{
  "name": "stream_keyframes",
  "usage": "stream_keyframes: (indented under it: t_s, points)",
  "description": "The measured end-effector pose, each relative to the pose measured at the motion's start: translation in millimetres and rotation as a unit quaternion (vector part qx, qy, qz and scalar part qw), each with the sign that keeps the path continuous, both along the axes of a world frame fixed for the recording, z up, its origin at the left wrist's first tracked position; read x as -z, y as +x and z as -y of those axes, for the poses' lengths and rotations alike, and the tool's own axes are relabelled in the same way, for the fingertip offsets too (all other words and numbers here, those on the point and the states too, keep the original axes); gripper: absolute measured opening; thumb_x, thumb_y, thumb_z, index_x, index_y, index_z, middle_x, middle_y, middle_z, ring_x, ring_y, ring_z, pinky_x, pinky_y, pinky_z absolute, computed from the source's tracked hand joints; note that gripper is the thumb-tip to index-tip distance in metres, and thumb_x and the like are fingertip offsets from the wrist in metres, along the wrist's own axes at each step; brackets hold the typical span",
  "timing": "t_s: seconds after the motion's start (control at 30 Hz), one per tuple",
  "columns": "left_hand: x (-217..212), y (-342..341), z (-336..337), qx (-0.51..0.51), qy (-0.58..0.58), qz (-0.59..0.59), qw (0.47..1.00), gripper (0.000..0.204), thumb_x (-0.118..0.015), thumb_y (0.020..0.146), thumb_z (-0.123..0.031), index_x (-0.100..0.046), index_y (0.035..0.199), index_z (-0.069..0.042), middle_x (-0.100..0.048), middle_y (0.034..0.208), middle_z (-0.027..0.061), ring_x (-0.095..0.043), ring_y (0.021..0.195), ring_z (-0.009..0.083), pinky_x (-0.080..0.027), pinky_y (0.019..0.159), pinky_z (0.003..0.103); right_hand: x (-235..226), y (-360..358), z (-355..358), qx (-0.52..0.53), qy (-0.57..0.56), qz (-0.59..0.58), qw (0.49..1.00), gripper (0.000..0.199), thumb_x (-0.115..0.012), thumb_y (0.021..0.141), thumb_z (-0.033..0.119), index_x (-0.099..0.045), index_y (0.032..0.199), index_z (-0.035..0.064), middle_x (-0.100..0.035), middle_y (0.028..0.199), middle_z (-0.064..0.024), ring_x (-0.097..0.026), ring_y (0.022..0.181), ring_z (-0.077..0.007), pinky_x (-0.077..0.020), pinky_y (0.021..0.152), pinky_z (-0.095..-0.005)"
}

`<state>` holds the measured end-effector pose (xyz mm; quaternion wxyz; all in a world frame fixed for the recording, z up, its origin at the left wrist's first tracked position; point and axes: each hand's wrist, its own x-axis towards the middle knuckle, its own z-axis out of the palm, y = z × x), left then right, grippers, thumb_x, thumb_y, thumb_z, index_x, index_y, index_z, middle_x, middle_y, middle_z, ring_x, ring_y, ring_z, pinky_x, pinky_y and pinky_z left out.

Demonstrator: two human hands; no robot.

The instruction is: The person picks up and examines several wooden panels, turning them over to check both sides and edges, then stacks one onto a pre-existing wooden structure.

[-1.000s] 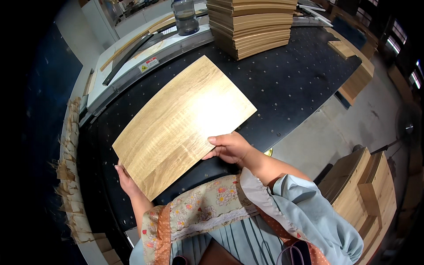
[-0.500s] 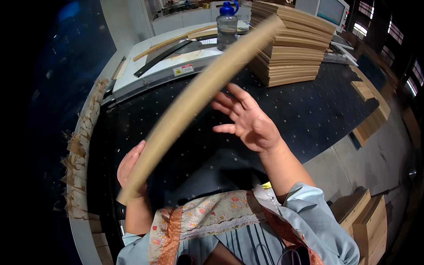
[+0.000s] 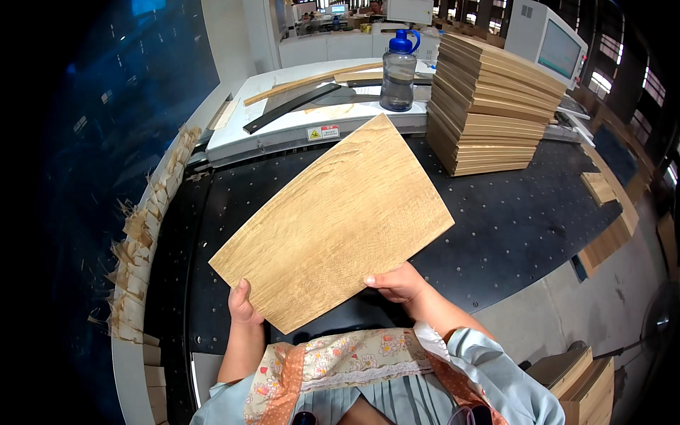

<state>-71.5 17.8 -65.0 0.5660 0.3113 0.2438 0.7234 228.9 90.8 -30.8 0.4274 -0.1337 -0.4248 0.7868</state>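
Observation:
A light wooden board with a rough grain face is held flat over the black perforated table. My left hand grips its near left corner, thumb on top. My right hand holds its near edge from below, fingertips curled over the rim. The board's far corner points toward the grey machine bed.
A tall stack of similar boards stands at the far right of the table. A clear water bottle with a blue cap and long wooden strips lie on the machine bed. Wood offcuts line the left edge. More boards lie at the right.
The board was flipped: it lay face up a second ago, stood on edge with my right hand off it half a second ago, and now lies flat again with both hands holding it.

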Motion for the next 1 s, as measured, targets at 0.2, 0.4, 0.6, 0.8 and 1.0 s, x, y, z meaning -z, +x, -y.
stream_keyframes:
  t_s: [0.2, 0.4, 0.6, 0.8, 1.0]
  points:
    - [-4, -3, 0, -0.001, 0.017, -0.021, 1.0, 0.063, -0.064, 0.079, -0.028, -0.037, 0.129, 0.0, -0.05, 0.123, 0.0153, -0.052, 0.11, 0.0303, -0.044, 0.091, 0.042, -1, 0, 2, -0.02, -0.014, -0.043, 0.999, 0.064, -0.069, 0.066, -0.002, -0.044, 0.124, -0.0004, -0.053, 0.119, -0.0129, -0.05, 0.112, -0.0257, -0.0388, 0.095, -0.036]
    - [1, -6, 0, -0.007, -0.009, -0.01, 1.0, 0.064, -0.063, 0.079, -0.029, -0.036, 0.129, -0.001, -0.049, 0.124, 0.015, -0.051, 0.111, 0.0295, -0.044, 0.091, 0.041, -6, 1, 5, -0.019, -0.012, -0.036, 0.999, 0.064, -0.067, 0.066, -0.003, -0.042, 0.125, -0.0016, -0.052, 0.12, -0.0145, -0.049, 0.113, -0.0268, -0.038, 0.096, -0.0363]
    - [-8, 2, -6, 0.008, -0.039, 0.032, 0.999, 0.062, -0.049, 0.087, -0.045, -0.034, 0.133, -0.005, -0.046, 0.128, 0.0138, -0.047, 0.115, 0.0298, -0.041, 0.094, 0.042, 1, 1, 2, -0.017, -0.019, -0.06, 0.998, 0.064, -0.067, 0.067, -0.002, -0.041, 0.126, -0.0017, -0.052, 0.121, -0.0143, -0.049, 0.113, -0.0266, -0.0379, 0.096, -0.037]
    - [-22, 13, -9, -0.047, -0.034, 0.046, 0.997, 0.069, -0.035, 0.088, -0.06, -0.034, 0.134, -0.008, -0.043, 0.132, 0.0133, -0.043, 0.119, 0.028, -0.039, 0.096, 0.041, 2, 2, 1, -0.003, -0.018, -0.057, 0.998, 0.063, -0.068, 0.069, -0.002, -0.041, 0.125, -0.0017, -0.053, 0.119, -0.0133, -0.05, 0.112, -0.0254, -0.0388, 0.095, -0.0368]
    - [-27, 7, -8, -0.031, -0.067, 0.1, 0.992, 0.083, -0.025, 0.083, -0.07, -0.031, 0.137, -0.008, -0.04, 0.135, 0.0134, -0.04, 0.121, 0.03, -0.034, 0.1, 0.044, 4, 2, -5, -0.025, -0.065, -0.05, 0.996, 0.052, -0.065, 0.07, -0.003, -0.047, 0.119, -0.0026, -0.054, 0.116, -0.0128, -0.053, 0.107, -0.024, -0.0411, 0.091, -0.0339]
